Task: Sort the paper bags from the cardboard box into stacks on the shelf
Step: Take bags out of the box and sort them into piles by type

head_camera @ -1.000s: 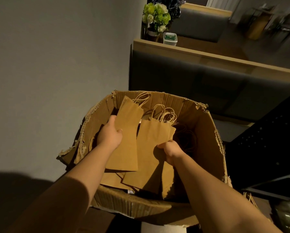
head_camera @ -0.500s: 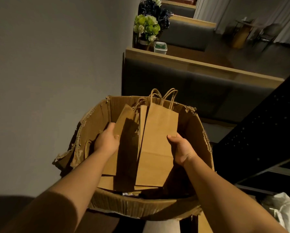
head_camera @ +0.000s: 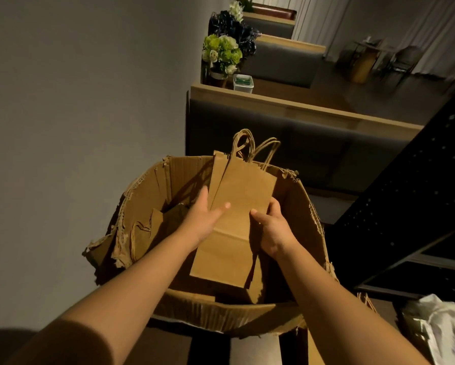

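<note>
Since the frame a second ago you are bringing the two separate bunches together: the paper bags [head_camera: 237,222] are now overlapping as one bundle above the cardboard box [head_camera: 221,314], handles pointing away from you and reaching past the far rim. Your left hand [head_camera: 204,219] is lying against the bundle's left edge with straight fingers, one fingertip resting on the front face, pressing rather than gripping. Your right hand [head_camera: 272,227] is gripping the right edge, thumb on the front and fingers curled behind. Judgement on handling: the bags are looking light, flat and creasable, stiff enough along their length to stay upright but likely to slide over each other; take hold mid-body at both long edges and keep squeezing them flat, not by the twisted handles, which are tangling. Count: at least two bags are showing in the bundle, three or four handle loops above it; the exact number I cannot tell. More bags are lying in the box, too shadowed to count. One box; the shelf is not identifiable here.
</note>
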`<state>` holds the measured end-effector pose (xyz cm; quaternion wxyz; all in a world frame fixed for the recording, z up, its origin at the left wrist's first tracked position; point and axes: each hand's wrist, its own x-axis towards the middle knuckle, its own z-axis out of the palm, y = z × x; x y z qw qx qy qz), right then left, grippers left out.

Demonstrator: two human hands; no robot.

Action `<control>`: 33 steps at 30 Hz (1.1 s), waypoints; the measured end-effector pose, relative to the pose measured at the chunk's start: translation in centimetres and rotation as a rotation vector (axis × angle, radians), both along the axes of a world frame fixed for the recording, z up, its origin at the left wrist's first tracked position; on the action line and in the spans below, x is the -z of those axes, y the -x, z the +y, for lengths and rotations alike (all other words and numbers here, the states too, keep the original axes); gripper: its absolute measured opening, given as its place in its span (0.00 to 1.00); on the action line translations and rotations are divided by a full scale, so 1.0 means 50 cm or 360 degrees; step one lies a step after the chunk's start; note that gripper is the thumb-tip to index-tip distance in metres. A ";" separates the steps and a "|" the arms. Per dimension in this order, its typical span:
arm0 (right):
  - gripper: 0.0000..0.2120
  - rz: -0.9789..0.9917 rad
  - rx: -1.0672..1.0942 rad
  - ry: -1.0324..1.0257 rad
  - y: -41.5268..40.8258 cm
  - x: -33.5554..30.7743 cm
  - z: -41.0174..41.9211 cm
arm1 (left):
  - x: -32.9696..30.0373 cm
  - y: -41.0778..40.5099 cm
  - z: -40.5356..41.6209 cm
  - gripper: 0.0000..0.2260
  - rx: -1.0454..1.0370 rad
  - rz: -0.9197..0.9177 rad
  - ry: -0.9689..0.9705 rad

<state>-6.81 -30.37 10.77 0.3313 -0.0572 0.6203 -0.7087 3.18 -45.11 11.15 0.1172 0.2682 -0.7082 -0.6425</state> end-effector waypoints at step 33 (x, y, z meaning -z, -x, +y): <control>0.20 0.0602 -0.0214 -0.0427 -0.031 0.038 0.013 | 0.032 -0.018 0.018 0.33 -0.0131 -0.0443 0.0009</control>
